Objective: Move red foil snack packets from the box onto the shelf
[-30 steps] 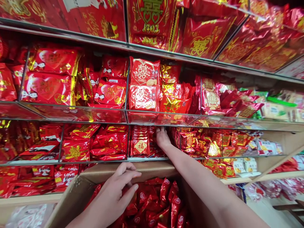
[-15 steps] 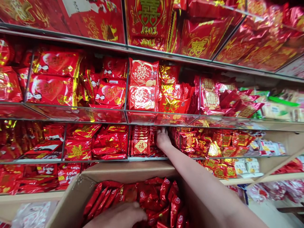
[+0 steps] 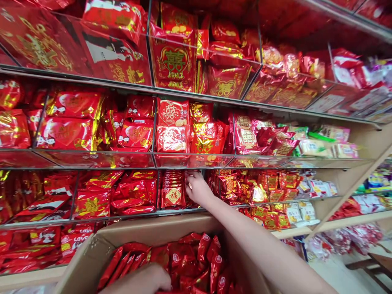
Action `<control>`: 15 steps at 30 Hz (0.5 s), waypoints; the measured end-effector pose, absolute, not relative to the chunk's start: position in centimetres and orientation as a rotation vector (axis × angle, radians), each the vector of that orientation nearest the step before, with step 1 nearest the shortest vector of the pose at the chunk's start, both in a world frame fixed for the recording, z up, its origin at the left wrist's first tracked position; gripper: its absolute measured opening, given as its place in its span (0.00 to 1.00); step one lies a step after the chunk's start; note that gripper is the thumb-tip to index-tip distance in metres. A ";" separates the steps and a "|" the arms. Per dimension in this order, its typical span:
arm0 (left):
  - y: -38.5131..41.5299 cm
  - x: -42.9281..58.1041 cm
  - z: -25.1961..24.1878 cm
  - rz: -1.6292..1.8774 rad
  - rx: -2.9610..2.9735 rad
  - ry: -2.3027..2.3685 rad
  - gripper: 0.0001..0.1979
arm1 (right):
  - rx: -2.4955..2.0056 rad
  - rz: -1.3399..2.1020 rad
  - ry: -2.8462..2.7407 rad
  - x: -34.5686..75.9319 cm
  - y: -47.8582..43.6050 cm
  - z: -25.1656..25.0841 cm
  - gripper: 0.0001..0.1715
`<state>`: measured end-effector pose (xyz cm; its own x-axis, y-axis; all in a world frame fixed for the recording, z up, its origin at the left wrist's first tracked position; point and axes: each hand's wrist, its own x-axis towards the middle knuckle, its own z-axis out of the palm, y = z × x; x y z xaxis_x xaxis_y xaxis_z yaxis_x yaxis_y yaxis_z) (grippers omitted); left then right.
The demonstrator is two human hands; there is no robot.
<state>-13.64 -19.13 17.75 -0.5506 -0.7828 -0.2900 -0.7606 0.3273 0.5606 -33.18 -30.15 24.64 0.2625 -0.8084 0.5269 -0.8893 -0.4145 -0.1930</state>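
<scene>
An open cardboard box (image 3: 82, 261) filled with red foil snack packets (image 3: 183, 261) stands in front of the shelves. Inside it, my left hand (image 3: 153, 277) rests on the packets at the near side, its fingertips bent down out of sight. My right hand (image 3: 199, 190) reaches over the box's far edge into a lower shelf compartment. Its fingers are curled beside a neat stack of red packets with a gold diamond label (image 3: 173, 196). Whatever those fingers grip is too hidden to name.
Clear dividers and a clear front ledge (image 3: 196, 161) split the shelves into compartments of red and gold packets (image 3: 173, 139). Another row of larger red bags (image 3: 174, 61) sits above. White packets (image 3: 301, 212) lie lower right, by a slanted wooden shelf side (image 3: 346, 196).
The view has tilted up and turned right, so more upper shelf shows. My right hand stays in the same compartment, its fingers more curled. My left hand has drawn slightly back in the box.
</scene>
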 end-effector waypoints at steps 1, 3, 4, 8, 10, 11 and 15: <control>-19.3 -13.4 18.9 -1.054 1.412 -2.469 0.08 | 2.475 0.970 -1.520 -33.0 -28.3 25.0 0.08; -19.6 -13.4 20.8 -1.177 1.235 -2.249 0.11 | 2.720 1.221 -1.374 -32.7 -24.3 25.2 0.10; -19.7 -13.5 21.5 -1.268 1.156 -2.108 0.13 | 2.834 1.315 -1.352 -32.6 -22.6 25.1 0.10; -19.9 -14.3 22.5 -1.462 1.002 -1.699 0.16 | 3.060 1.794 -1.539 -32.8 -19.3 23.5 0.37; -19.8 -14.6 22.2 -1.426 0.983 -1.658 0.14 | 3.109 2.033 -1.686 -32.8 -19.5 22.7 0.36; -19.8 -14.6 22.1 -1.390 0.984 -1.647 0.14 | 3.135 2.119 -1.748 -32.8 -19.8 22.4 0.31; -19.7 -14.6 21.9 -1.294 1.020 -1.524 0.12 | 3.171 2.335 -1.846 -32.4 -20.3 21.8 0.17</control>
